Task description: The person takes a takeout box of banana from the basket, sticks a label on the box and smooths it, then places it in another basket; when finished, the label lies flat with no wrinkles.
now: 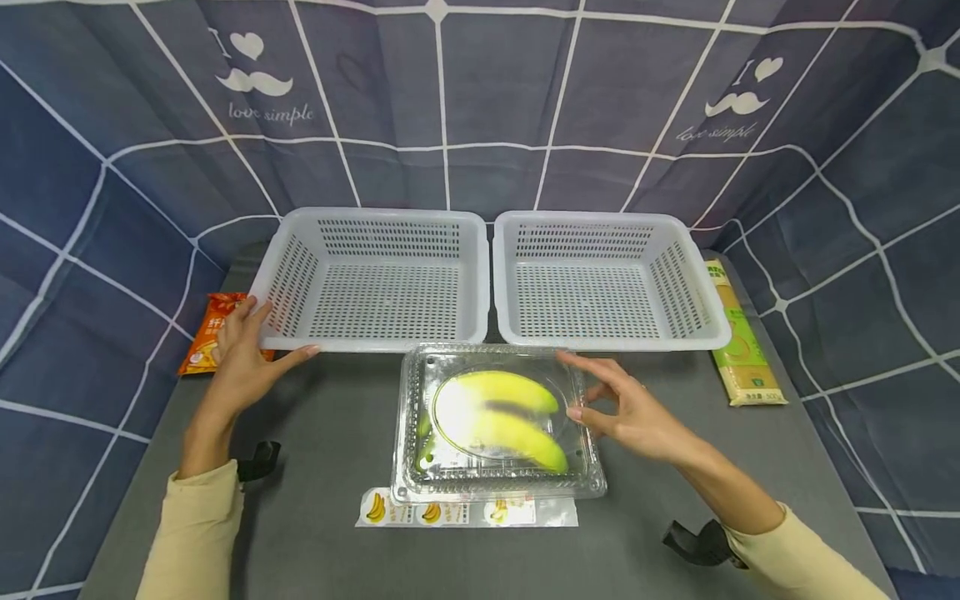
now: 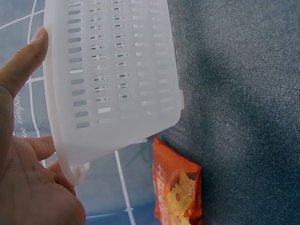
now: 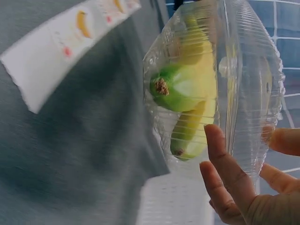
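My left hand (image 1: 243,358) grips the front left corner of the left white basket (image 1: 375,343), thumb along the front rim and fingers at the side. The left wrist view shows the thumb on the basket's (image 2: 117,61) rim. A clear plastic box (image 1: 498,492) lies in front of the baskets with yellow bananas (image 1: 517,433) inside. In the right wrist view the bananas (image 3: 197,89) show green ends. My right hand (image 1: 630,412) touches the right side of the box (image 3: 255,93) with spread fingertips; whether the lid is latched I cannot tell.
A right white basket (image 1: 611,343) stands beside the left one. An orange snack bag (image 1: 201,342) lies at the left, a green and yellow packet (image 1: 746,358) at the right. A strip of banana labels (image 1: 442,513) lies by the box. Grid-patterned cloth (image 1: 495,92) surrounds the grey table (image 1: 322,550).
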`<state>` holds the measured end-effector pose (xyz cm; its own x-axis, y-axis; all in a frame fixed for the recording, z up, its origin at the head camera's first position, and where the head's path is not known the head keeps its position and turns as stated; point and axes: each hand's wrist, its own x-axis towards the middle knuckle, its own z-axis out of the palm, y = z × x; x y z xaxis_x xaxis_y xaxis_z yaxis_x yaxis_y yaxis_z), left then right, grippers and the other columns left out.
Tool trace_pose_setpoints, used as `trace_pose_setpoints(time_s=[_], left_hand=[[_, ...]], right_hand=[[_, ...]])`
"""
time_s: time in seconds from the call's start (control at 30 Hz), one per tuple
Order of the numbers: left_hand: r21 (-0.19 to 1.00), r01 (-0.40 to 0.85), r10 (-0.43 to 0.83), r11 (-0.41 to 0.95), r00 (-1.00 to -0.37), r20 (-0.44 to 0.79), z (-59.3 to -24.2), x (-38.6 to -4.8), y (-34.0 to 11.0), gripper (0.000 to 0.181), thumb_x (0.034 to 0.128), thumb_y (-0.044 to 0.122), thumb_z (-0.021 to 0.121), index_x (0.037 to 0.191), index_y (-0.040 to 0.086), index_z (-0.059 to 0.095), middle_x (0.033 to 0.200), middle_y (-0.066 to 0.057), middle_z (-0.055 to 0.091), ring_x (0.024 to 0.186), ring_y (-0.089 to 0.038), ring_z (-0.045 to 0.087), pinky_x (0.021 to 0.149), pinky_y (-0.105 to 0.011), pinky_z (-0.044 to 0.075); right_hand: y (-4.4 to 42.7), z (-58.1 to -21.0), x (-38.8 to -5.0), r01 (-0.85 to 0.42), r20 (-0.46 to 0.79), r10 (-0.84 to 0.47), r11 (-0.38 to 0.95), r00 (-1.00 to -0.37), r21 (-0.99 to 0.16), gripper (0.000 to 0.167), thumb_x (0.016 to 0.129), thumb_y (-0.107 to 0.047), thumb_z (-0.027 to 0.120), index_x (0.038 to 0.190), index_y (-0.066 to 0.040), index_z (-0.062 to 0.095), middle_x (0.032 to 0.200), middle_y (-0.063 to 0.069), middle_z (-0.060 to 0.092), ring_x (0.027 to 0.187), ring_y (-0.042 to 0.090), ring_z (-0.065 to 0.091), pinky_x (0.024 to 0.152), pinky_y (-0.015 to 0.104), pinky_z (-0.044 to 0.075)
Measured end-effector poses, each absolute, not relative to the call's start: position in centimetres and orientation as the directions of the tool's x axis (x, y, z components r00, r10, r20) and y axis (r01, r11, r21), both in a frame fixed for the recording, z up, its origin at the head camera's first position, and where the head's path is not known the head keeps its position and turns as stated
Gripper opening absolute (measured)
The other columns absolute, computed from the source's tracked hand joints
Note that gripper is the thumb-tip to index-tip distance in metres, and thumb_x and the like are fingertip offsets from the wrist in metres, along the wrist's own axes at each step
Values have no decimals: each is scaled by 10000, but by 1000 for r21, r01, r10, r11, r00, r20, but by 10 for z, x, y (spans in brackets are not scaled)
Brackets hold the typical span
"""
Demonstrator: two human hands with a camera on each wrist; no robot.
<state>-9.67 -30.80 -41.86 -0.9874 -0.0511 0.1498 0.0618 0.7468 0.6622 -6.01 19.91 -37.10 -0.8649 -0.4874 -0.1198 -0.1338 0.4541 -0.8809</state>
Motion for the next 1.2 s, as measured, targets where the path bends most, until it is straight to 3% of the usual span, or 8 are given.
trace_pose_setpoints(time_s=[0.17, 0.33, 0.77, 1.07, 1.2], left_hand=[[660, 62, -47, 749, -988, 147, -417, -99, -307, 959, 808, 323, 811, 1515, -27, 266, 1587, -267, 56, 1406, -515, 29, 1017, -708, 43], [659, 60, -44, 749, -989, 140, -416, -100, -306, 970, 805, 336, 812, 1513, -34, 261, 1587, -264, 54, 1407, -516, 21, 1023, -710, 36], [663, 43, -47, 748, -992, 117, -416, -100, -307, 981, 813, 352, 801, 1523, -25, 239, 1594, -260, 29, 1413, -517, -6, 1040, -732, 0], [641, 50, -45, 766, -990, 132, -416, -98, -306, 939, 823, 366, 787, 1505, -27, 275, 1574, -267, 102, 1395, -520, 84, 1014, -686, 44], [622, 94, -36, 777, -980, 193, -413, -98, -302, 907, 794, 329, 820, 1475, -30, 340, 1541, -277, 202, 1358, -535, 164, 1007, -684, 80]], right_hand=[[200, -400, -53, -98, -148, -470, 460, -870, -883, 674, 904, -176, 710, 1500, -229, 400, 1310, 203, 405, 842, 158, 617, 608, 286, 522], [200, -418, -55, -50, -182, -444, 461, -877, -886, 670, 910, -165, 702, 1501, -241, 397, 1350, 210, 383, 880, 243, 610, 615, 328, 539], [187, -425, -72, -80, -166, -429, 501, -888, -862, 707, 895, -97, 708, 1509, -239, 387, 1389, 192, 373, 930, 229, 590, 688, 321, 531], [184, -428, -74, -136, -135, -438, 533, -889, -835, 697, 897, -110, 710, 1509, -203, 391, 1355, 216, 397, 886, 193, 534, 788, 413, 470], [184, -428, -74, -134, -138, -438, 536, -888, -834, 697, 899, -107, 706, 1512, -197, 387, 1360, 214, 390, 880, 188, 537, 808, 425, 467]])
